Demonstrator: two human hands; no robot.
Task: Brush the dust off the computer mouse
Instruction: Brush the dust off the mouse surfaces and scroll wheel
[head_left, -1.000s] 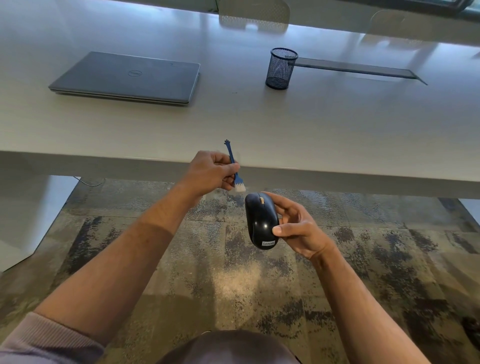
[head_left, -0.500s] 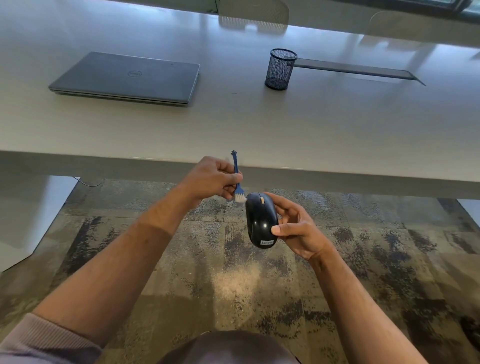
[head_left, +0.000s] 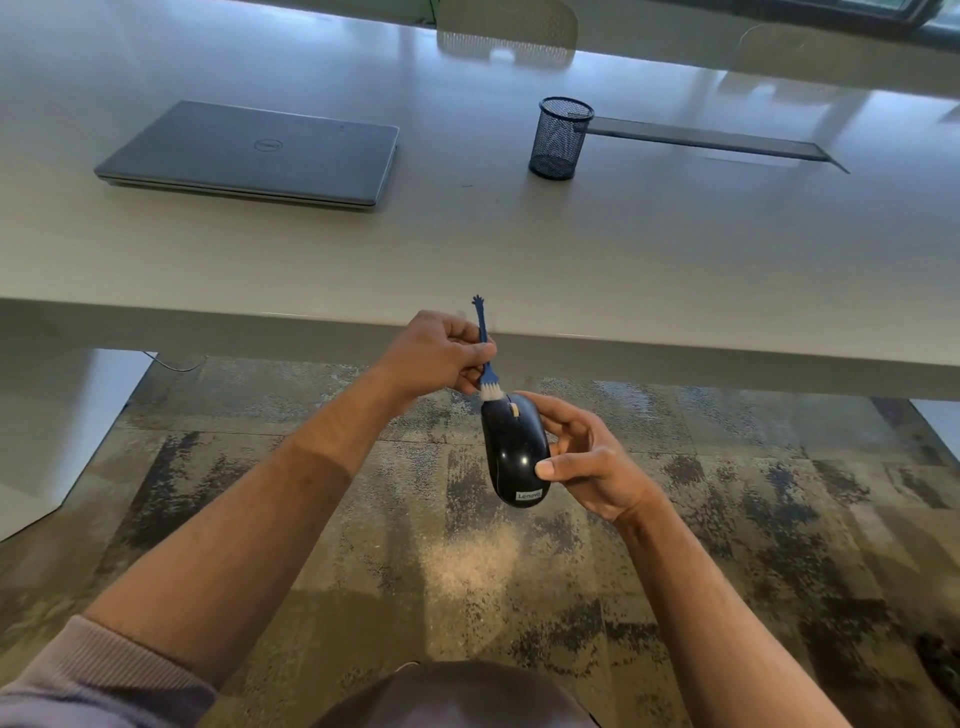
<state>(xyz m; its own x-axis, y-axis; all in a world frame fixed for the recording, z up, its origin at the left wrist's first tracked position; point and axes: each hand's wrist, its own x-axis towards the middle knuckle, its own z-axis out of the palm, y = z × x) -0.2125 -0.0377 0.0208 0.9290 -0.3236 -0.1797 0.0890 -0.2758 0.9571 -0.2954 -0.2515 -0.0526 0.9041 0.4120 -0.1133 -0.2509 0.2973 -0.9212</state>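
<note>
Head view: left hand (head_left: 436, 353) pinches a small blue brush (head_left: 487, 371), bristles touching the front of the black mouse (head_left: 514, 452), gripped by the right hand (head_left: 587, 462) below the desk edge (head_left: 675, 353); brushing is underway, next strokes should sweep rearward

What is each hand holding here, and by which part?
Left hand grips the blue brush by its handle; right hand holds the black mouse by its right side.

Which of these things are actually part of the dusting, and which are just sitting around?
In use: black mouse in the right hand; small blue brush in the left hand.

Lying about: closed laptop, mesh pen cup, both on the desk.
</note>
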